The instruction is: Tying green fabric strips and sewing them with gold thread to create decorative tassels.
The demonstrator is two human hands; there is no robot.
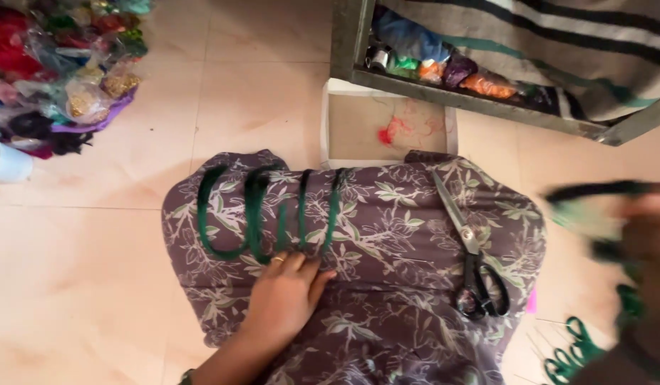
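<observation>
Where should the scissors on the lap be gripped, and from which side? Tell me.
Grip the scissors at the black loop handles, coming from the near, lower side. They lie flat on the floral fabric, handles toward the person, closed blades pointing away. The right hand is nearer; the left hand presses the green cord.

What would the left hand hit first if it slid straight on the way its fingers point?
The left hand points up the lap; its fingertips already touch the green cord loops on the floral fabric. Beyond those lies the shallow tray on the floor, probably lower down.
</observation>
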